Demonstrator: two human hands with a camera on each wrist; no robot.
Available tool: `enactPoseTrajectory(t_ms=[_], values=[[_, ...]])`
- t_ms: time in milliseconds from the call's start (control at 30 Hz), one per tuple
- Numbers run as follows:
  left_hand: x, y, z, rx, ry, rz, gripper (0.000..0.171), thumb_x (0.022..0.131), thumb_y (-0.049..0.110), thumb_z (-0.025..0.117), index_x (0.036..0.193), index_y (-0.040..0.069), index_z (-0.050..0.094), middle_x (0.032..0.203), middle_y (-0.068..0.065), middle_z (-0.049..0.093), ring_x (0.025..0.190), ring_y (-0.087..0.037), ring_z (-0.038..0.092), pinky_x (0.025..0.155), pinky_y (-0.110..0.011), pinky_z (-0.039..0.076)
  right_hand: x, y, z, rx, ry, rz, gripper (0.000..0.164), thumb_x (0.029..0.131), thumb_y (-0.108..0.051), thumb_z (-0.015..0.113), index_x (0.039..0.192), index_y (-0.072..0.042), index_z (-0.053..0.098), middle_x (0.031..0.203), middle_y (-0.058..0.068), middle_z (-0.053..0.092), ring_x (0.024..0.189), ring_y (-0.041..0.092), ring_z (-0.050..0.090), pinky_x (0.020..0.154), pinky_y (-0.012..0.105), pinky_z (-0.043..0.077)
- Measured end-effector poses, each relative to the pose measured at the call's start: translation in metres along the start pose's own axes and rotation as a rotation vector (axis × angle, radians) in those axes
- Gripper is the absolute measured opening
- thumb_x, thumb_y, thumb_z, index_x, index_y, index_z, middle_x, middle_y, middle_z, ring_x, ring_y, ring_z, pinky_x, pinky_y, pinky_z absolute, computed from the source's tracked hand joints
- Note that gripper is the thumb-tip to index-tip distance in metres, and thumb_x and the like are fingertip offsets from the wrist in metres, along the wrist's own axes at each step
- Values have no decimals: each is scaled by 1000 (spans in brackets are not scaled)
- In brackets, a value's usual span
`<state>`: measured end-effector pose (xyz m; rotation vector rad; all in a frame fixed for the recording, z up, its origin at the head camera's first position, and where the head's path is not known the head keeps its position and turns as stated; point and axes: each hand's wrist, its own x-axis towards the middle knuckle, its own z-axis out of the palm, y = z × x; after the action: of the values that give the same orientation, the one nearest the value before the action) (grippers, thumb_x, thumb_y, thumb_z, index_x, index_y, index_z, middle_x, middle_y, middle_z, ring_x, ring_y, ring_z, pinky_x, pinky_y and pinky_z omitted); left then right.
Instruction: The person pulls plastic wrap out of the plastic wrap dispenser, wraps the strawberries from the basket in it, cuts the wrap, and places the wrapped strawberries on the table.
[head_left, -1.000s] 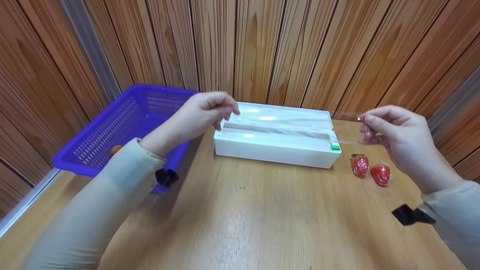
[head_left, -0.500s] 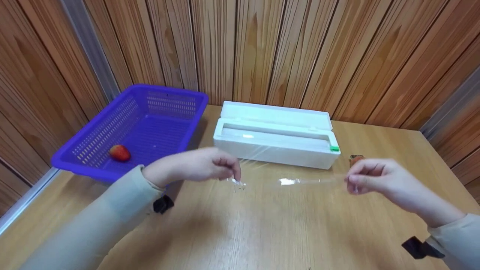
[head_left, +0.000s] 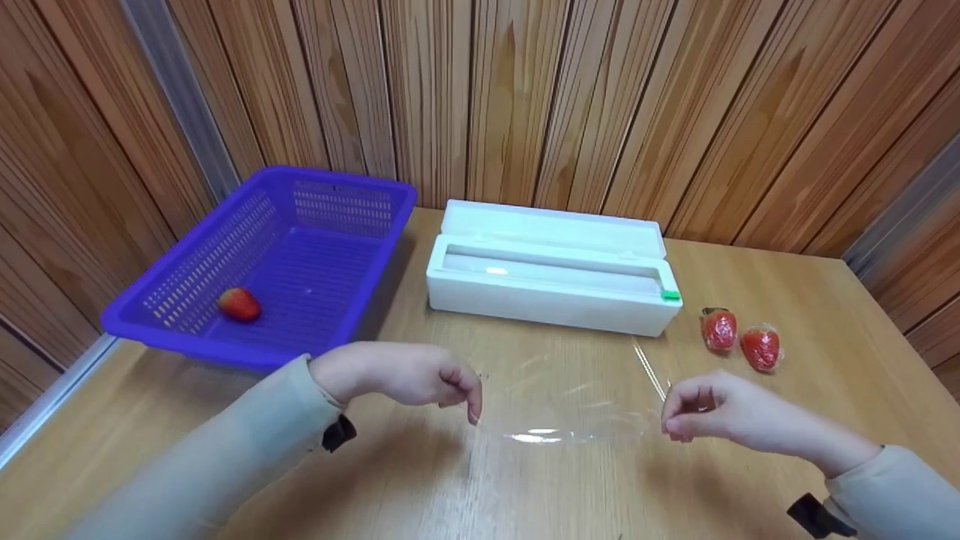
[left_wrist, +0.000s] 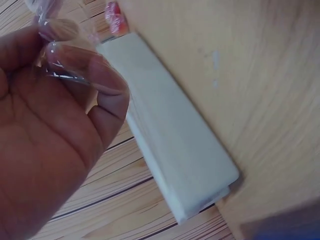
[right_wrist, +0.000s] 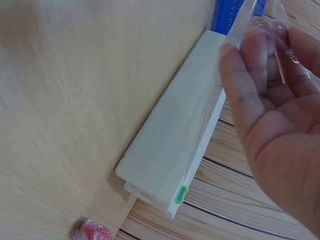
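Observation:
A clear sheet of plastic wrap stretches between both hands low over the near part of the table. My left hand pinches its left edge; in the left wrist view the clear film runs over the fingers. Its right edge is pinched by my right hand, with film bunched at the thumb and fingertips in the right wrist view. Behind the sheet stands a white plastic wrap dispenser, lid raised, a roll inside and a green slider at its right end.
To the left, a purple basket holds one unwrapped strawberry. Right of the dispenser lie two film-wrapped strawberries, one nearer the box and another beside it. A wood-panelled wall rises behind the table.
Both hands have come down and toward the person, drawing the wrap from the dispenser to the table's near part. The wrap now lies stretched away from the box.

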<state>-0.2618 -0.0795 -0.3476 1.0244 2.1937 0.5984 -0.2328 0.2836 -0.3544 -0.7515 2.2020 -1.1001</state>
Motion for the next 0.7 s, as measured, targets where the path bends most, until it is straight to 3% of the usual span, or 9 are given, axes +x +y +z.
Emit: enactPoseTrajectory(t_ms=[133,267,367,600,700], values=[[5,-5,10,15,-26,-12,26,88,2,40,93,11,64,96,-4,65,75,-2,48,67,-15,38,5,6,16,-177,3,-56,8,82,-19,58,81,-12,60,75,2,60,71,3,54,63,21,46],[10,-10,20,65,-35,-36,25,86,1,43,92,13,65,95,2,65,81,-2,52,73,-16,41,10,11,30,-345,5,-3,5,80,-18,60,75,-19,60,74,-10,57,70,-2,50,61,18,44],[14,-14,26,83,-51,-52,24,85,1,45,90,14,65,93,6,64,82,-2,51,73,-17,42,14,15,37,-403,-16,63,7,80,-16,60,75,-21,59,75,-15,55,69,-3,49,60,18,43],[25,-24,38,115,-68,-24,24,83,-1,47,89,12,66,92,2,63,75,0,45,68,-14,37,25,24,45,-496,-43,76,11,79,-15,61,73,-24,58,72,-16,54,64,-3,47,57,17,41],[28,-27,42,141,-50,-45,24,82,0,49,88,14,67,87,4,59,74,-1,43,68,-14,36,26,26,47,-522,-46,78,13,78,-14,61,72,-24,56,71,-16,52,63,-3,46,56,17,41]])
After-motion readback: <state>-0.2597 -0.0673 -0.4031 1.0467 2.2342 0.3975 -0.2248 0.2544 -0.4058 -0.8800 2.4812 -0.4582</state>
